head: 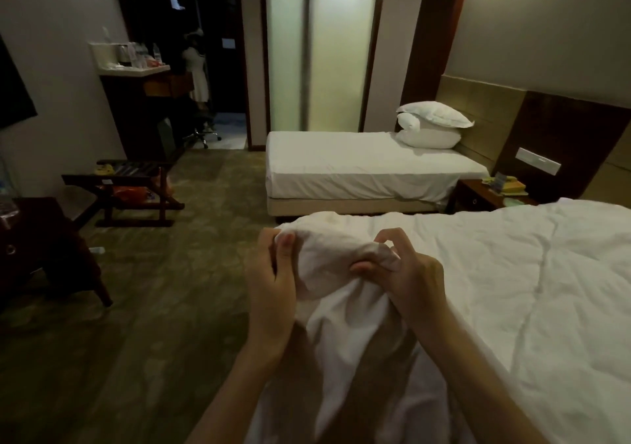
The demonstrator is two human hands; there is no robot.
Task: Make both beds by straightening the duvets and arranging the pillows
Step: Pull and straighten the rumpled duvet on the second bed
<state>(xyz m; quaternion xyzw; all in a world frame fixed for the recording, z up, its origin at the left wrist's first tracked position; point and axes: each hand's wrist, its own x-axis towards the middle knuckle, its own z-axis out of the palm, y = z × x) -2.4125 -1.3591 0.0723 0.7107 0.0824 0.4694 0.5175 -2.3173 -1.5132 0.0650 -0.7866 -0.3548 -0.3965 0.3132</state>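
At the far left stand a dark chair (51, 249) and a luggage rack (126, 191) on the carpet, with a counter (133, 69) of bottles and a kettle above them on the wall, all well apart from our work; coming rightward, our left hand (273, 273) grips the bunched corner of the duvet (512, 290), thumb pressed on top of the cloth, fingers curled under it; just beside it our right hand (406, 273) pinches the same bunch between thumb and fingers, with the forefinger lifted in a loose hook; both hands are closed on the fabric, neither empty. The gathered corner sits between our hands and is raised off the near bed (580, 375), and from it the duvet runs away to our right and slightly forward, so its long axis lies from the corner we hold toward the headboard side at the right edge; the loose fold hangs straight down below our hands. We judge that the coming pull must go leftward and toward us, along that axis, to draw the creases flat; the right hand is nearer the body of the duvet, the left nearer the free corner. Beyond, the far bed (368, 167) lies parallel, its long axis also running left to right, bare of a duvet as far as we can tell, with pillows (430, 124) stacked at its right end, against the headboard (478, 102); a nightstand (478, 194) stands between the two beds.
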